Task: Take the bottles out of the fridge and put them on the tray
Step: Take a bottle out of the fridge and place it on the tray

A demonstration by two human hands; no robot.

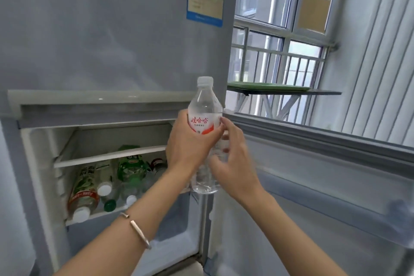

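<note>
A clear water bottle (pixel 205 101) with a white cap and red-lettered label stands upright in front of the open fridge (pixel 134 134). My left hand (pixel 188 143) grips it around the label. My right hand (pixel 230 157) wraps its fingers around the bottle's lower half from the right. Several more bottles (pixel 107 184) lie on their sides on the fridge's lower shelf, some green-labelled, some with white caps. A green tray (pixel 266 86) rests on a shelf by the window, up and to the right of the bottle.
The open fridge door (pixel 324 186) swings out to the right, below the tray's shelf. The closed upper fridge door (pixel 112 29) carries a blue sticker. A barred window (pixel 280 58) and ribbed white wall panels stand behind the tray.
</note>
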